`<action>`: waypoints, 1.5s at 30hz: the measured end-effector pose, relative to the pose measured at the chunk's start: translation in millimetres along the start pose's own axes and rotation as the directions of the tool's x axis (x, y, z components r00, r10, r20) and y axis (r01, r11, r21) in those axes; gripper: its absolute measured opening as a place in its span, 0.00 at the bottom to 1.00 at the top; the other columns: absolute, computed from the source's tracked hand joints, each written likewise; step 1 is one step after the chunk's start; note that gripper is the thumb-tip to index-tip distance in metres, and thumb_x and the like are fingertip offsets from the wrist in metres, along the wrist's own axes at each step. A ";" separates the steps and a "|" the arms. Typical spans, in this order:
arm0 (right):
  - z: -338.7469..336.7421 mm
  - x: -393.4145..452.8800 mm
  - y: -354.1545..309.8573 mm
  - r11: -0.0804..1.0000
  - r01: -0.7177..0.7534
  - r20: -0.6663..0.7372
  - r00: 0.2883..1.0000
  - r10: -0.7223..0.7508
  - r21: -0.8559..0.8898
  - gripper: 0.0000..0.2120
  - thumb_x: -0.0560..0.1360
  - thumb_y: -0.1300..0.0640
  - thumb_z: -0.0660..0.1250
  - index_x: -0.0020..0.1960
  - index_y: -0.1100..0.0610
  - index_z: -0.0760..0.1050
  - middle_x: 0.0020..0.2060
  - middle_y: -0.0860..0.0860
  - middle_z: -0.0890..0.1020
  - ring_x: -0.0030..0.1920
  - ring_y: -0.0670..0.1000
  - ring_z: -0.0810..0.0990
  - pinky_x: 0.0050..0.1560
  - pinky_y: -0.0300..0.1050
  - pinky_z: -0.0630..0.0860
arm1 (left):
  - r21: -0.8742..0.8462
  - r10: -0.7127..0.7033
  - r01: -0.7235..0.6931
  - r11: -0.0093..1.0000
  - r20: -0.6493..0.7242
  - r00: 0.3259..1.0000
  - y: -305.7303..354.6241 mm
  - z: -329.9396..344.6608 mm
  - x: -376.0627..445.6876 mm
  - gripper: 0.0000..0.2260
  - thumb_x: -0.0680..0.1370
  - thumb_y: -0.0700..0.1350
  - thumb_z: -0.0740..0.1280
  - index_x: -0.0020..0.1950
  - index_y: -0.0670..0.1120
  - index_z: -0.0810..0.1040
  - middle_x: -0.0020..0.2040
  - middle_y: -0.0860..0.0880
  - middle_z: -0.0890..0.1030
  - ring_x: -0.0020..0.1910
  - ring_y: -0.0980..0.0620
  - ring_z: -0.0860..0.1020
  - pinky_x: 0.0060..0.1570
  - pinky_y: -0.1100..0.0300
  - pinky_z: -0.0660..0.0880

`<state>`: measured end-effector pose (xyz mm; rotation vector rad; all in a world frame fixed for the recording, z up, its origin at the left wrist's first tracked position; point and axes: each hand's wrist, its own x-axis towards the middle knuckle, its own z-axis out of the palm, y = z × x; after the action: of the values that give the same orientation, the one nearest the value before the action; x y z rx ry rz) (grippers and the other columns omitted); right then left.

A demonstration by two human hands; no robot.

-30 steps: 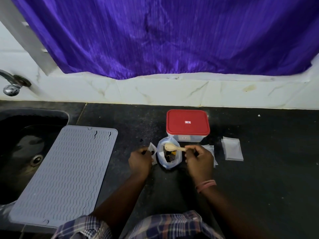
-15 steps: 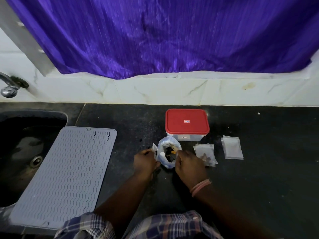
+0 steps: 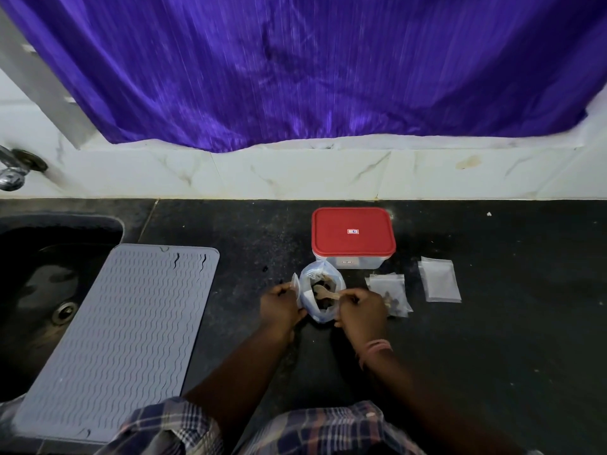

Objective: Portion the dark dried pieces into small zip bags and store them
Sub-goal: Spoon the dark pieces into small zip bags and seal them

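Note:
An open clear plastic bag stands on the black counter with dark dried pieces inside. My right hand grips a small wooden spoon whose bowl is down among the pieces. My left hand pinches a small empty zip bag just left of the big bag. A small zip bag holding some dark pieces lies to the right of my right hand. Further right lies a flat stack of empty zip bags.
A clear container with a red lid stands just behind the open bag. A grey ribbed mat covers part of the dark sink at the left. A tap and a purple curtain are along the tiled wall.
My right hand dipped the spoon down into the open bag and now holds it with the bowl among the dark pieces. My left hand stays beside the bag with the small zip bag.

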<state>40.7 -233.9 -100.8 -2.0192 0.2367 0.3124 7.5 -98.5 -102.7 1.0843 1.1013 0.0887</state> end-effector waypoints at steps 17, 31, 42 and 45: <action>-1.5 0.0 -3.3 0.994 -0.106 0.053 0.993 0.105 0.016 0.10 0.74 0.62 0.64 0.45 0.57 0.84 0.32 0.55 0.85 0.31 0.54 0.84 0.42 0.56 0.84 | 0.039 0.024 -0.025 0.999 0.039 0.999 -5.3 -2.9 8.0 0.11 0.78 0.49 0.75 0.45 0.41 0.84 0.44 0.37 0.86 0.48 0.38 0.86 0.52 0.39 0.83; -12.6 2.8 -11.9 0.800 -0.524 0.219 0.851 0.478 0.292 0.12 0.78 0.70 0.58 0.44 0.68 0.80 0.29 0.58 0.76 0.28 0.53 0.75 0.34 0.43 0.73 | 0.054 -0.001 -0.004 0.999 0.084 0.996 -7.8 -4.8 13.1 0.08 0.81 0.46 0.71 0.50 0.41 0.82 0.48 0.38 0.86 0.47 0.40 0.85 0.52 0.41 0.83; -19.0 4.6 -9.9 0.779 -0.518 0.143 0.853 0.503 0.353 0.12 0.80 0.67 0.58 0.43 0.62 0.78 0.29 0.56 0.77 0.28 0.53 0.76 0.35 0.46 0.76 | 0.083 0.021 -0.024 0.996 0.035 0.999 -6.4 -6.2 13.1 0.07 0.81 0.44 0.70 0.50 0.41 0.82 0.45 0.40 0.84 0.44 0.41 0.83 0.51 0.43 0.81; -24.0 3.5 -12.5 0.782 -0.505 0.131 0.859 0.494 0.365 0.11 0.81 0.66 0.59 0.45 0.63 0.79 0.31 0.57 0.77 0.29 0.52 0.76 0.33 0.45 0.76 | 0.142 0.091 -0.089 0.986 -0.008 0.996 -5.0 -9.0 13.1 0.06 0.78 0.46 0.73 0.44 0.44 0.85 0.42 0.41 0.86 0.45 0.40 0.85 0.53 0.38 0.82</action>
<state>50.5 -249.8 -80.9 -1.5268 0.7680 0.5789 5.1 -88.1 -115.4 1.2626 1.0845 0.0908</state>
